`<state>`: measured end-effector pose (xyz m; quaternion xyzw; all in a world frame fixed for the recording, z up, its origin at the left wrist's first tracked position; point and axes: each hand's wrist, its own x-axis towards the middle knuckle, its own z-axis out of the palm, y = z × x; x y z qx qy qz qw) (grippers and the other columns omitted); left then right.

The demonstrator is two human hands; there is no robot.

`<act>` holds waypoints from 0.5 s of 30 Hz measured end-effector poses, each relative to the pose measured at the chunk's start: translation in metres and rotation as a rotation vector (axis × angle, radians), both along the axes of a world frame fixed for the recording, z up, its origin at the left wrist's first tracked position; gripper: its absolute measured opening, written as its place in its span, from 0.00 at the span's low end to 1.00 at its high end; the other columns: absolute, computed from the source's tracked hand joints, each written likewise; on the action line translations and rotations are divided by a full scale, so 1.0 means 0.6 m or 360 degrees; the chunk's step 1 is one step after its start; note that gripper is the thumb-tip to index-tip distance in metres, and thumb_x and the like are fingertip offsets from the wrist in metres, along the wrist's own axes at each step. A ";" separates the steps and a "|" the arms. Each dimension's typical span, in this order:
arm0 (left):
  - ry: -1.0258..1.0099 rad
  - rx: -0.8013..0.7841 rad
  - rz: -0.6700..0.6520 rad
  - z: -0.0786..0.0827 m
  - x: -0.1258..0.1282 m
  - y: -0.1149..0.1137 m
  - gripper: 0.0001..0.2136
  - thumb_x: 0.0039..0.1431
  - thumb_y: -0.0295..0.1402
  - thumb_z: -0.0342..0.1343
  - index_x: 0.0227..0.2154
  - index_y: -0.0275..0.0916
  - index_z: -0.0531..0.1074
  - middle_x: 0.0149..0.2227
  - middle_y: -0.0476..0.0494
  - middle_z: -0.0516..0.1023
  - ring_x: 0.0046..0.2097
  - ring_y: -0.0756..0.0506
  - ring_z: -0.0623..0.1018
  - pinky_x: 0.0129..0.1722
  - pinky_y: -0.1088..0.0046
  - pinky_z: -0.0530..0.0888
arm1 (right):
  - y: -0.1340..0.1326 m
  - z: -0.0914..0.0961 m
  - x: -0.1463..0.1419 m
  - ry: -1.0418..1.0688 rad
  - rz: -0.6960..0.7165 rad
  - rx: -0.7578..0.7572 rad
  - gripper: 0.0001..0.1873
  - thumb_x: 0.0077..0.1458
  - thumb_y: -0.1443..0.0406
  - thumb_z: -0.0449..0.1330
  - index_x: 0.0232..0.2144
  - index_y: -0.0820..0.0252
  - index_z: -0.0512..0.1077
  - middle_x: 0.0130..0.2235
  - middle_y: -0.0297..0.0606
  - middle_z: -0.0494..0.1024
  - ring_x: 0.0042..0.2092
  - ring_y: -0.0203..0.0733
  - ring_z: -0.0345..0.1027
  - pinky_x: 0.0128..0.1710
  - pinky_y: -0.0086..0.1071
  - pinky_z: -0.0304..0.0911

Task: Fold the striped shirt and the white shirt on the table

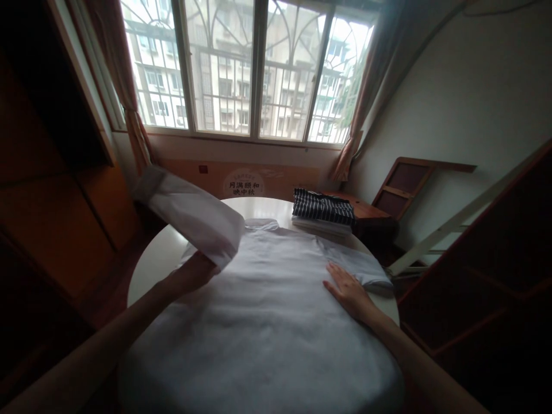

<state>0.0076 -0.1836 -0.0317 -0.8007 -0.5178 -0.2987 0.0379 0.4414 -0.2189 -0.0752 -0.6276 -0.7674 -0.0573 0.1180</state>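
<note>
A white shirt [267, 299] lies spread over a round white table [146, 270], its collar [261, 224] toward the window and its lower part reaching toward me. My left hand [202, 270] grips one sleeve [190, 210] of it and holds that sleeve raised above the table, the cuff end up at the left. The fingertips of this hand are hidden by the fabric. My right hand [348, 290] rests flat on the shirt's right side, fingers stretched out. Beyond it, the other sleeve [366, 267] lies out to the right across the table.
At the table's back right stands a folded stack with a black-and-white striped garment [323, 206] on top. Behind it is a wooden stand [371, 207]. A pale ladder-like frame [444, 236] leans at the right. Wooden cabinets [60, 224] line the left, and a barred window [250, 75] is ahead.
</note>
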 end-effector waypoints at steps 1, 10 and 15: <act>0.0101 -0.0078 -0.0114 -0.013 0.001 -0.010 0.17 0.53 0.37 0.48 0.45 0.38 0.68 0.47 0.41 0.72 0.49 0.43 0.69 0.50 0.67 0.64 | 0.000 0.000 0.000 0.0003 0.0007 0.0004 0.30 0.56 0.53 0.41 0.55 0.64 0.60 0.58 0.46 0.59 0.59 0.46 0.51 0.56 0.43 0.49; 0.0364 -0.0327 0.0132 -0.043 -0.082 -0.035 0.26 0.55 0.42 0.43 0.56 0.36 0.57 0.59 0.37 0.58 0.60 0.39 0.57 0.56 0.59 0.58 | -0.001 0.001 -0.001 0.0027 0.0011 0.0027 0.29 0.56 0.54 0.41 0.55 0.63 0.59 0.58 0.47 0.59 0.59 0.47 0.51 0.56 0.44 0.50; 0.0248 -0.0345 0.0201 -0.074 -0.103 -0.032 0.24 0.53 0.28 0.39 0.54 0.27 0.58 0.58 0.33 0.58 0.59 0.41 0.60 0.57 0.62 0.59 | 0.000 -0.005 0.001 0.0032 0.0043 0.0041 0.28 0.56 0.54 0.42 0.54 0.63 0.60 0.58 0.47 0.60 0.59 0.46 0.51 0.56 0.43 0.50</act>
